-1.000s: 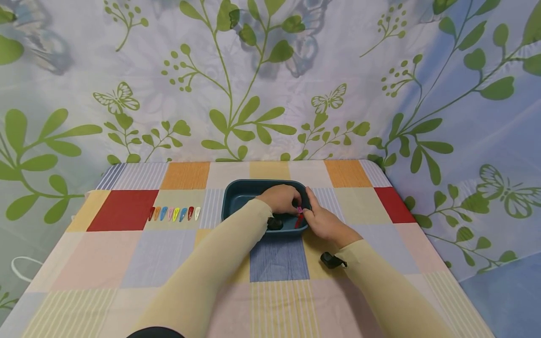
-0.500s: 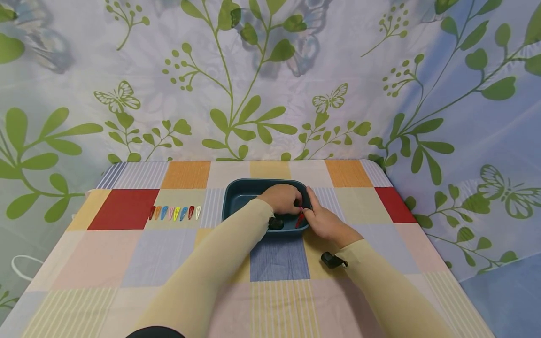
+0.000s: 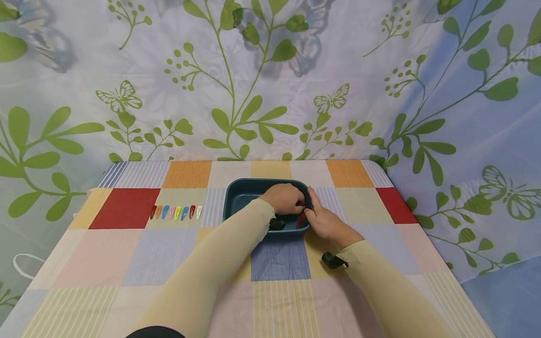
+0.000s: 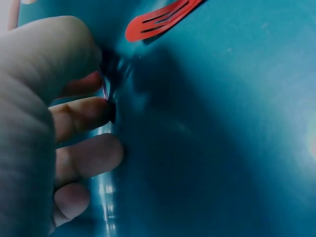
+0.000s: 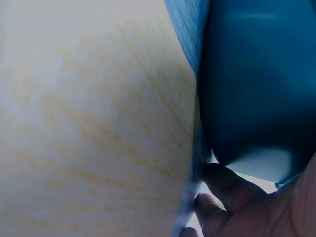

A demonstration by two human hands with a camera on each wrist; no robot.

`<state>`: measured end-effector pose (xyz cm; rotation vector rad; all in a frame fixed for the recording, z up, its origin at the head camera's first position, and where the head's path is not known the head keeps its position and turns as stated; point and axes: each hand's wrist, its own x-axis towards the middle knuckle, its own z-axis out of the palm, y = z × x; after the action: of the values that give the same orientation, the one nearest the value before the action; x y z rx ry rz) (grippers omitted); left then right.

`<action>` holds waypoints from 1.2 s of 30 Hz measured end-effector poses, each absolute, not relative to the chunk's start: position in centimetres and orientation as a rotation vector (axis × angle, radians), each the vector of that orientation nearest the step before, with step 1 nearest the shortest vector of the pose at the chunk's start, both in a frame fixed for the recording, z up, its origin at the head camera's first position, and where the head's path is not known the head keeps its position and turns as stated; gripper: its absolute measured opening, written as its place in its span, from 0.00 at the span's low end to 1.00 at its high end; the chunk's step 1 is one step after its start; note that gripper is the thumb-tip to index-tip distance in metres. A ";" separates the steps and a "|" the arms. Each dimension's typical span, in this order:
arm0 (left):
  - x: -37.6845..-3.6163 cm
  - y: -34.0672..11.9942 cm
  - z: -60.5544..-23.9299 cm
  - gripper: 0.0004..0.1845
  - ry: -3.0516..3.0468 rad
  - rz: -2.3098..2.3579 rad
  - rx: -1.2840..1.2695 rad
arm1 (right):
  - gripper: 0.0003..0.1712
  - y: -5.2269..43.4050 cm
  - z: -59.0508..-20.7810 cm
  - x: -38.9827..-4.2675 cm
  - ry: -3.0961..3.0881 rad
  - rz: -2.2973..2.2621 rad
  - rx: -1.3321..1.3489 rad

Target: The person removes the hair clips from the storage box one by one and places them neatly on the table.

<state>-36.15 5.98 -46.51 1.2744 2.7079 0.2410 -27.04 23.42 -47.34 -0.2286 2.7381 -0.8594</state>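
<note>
A teal tray (image 3: 243, 193) sits mid-table. My left hand (image 3: 285, 199) reaches into its right end with curled fingers (image 4: 81, 114) and pinches a thin pink hair clip (image 4: 105, 88), seen edge-on in the left wrist view. A red hair clip (image 3: 300, 219) (image 4: 160, 19) lies on the tray floor beside it. My right hand (image 3: 323, 221) grips the tray's right rim: the index finger lies along the rim, and the other fingers (image 5: 222, 195) curl against the outer wall (image 5: 256, 84).
A row of several coloured hair clips (image 3: 175, 212) lies on the checked tablecloth (image 3: 160, 256), left of the tray. A leaf-print curtain (image 3: 270, 80) hangs close behind the table and along the right side. The table's edges are near on the left and right.
The pink clip, which showed between the two hands a second ago, is now hidden under my left fingers. Both hands have barely moved.
</note>
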 end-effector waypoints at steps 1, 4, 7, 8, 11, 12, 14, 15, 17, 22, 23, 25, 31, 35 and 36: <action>-36.2 6.0 -46.5 0.10 2.710 0.250 1.276 | 0.42 23.4 -47.4 -27.0 2.738 -0.860 -0.228; -36.2 6.0 -46.6 0.09 2.721 0.283 1.284 | 0.42 23.5 -47.4 -27.1 2.739 -0.856 -0.242; -36.4 6.0 -46.8 0.09 2.738 0.316 1.303 | 0.41 23.6 -47.4 -27.1 2.745 -0.851 -0.259; -36.4 6.0 -46.8 0.09 2.744 0.321 1.310 | 0.41 23.6 -47.4 -27.1 2.747 -0.845 -0.269; -36.6 6.0 -47.1 0.10 2.759 0.342 1.320 | 0.41 23.7 -47.5 -27.2 2.753 -0.835 -0.283; -36.6 6.0 -47.2 0.10 2.762 0.348 1.318 | 0.41 23.7 -47.5 -27.2 2.752 -0.834 -0.284; -36.8 6.1 -47.4 0.10 2.767 0.356 1.309 | 0.41 23.7 -47.6 -27.2 2.750 -0.835 -0.285; -36.8 6.1 -47.5 0.10 2.770 0.361 1.303 | 0.41 23.7 -47.6 -27.2 2.748 -0.835 -0.283; -36.9 6.1 -47.6 0.10 2.774 0.365 1.293 | 0.41 23.8 -47.6 -27.2 2.744 -0.836 -0.278; -36.7 6.0 -47.4 0.10 2.782 0.389 1.255 | 0.41 23.8 -47.8 -27.3 2.747 -0.841 -0.274; -36.7 6.0 -47.4 0.10 2.785 0.394 1.246 | 0.41 23.8 -47.8 -27.3 2.749 -0.842 -0.275; -36.6 5.9 -47.3 0.09 2.788 0.405 1.229 | 0.41 23.8 -47.8 -27.3 2.752 -0.848 -0.278; -36.5 5.9 -47.1 0.11 2.792 0.433 1.206 | 0.41 23.8 -47.8 -27.3 2.758 -0.850 -0.280; -36.4 5.9 -46.9 0.11 2.798 0.462 1.205 | 0.41 23.7 -47.7 -27.2 2.756 -0.847 -0.269; -36.3 5.8 -46.9 0.11 2.799 0.467 1.205 | 0.41 23.7 -47.7 -27.2 2.754 -0.847 -0.267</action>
<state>-36.32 5.83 -46.87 1.2051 2.7989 0.4668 -27.17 23.74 -47.67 -0.2668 2.7537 -0.8473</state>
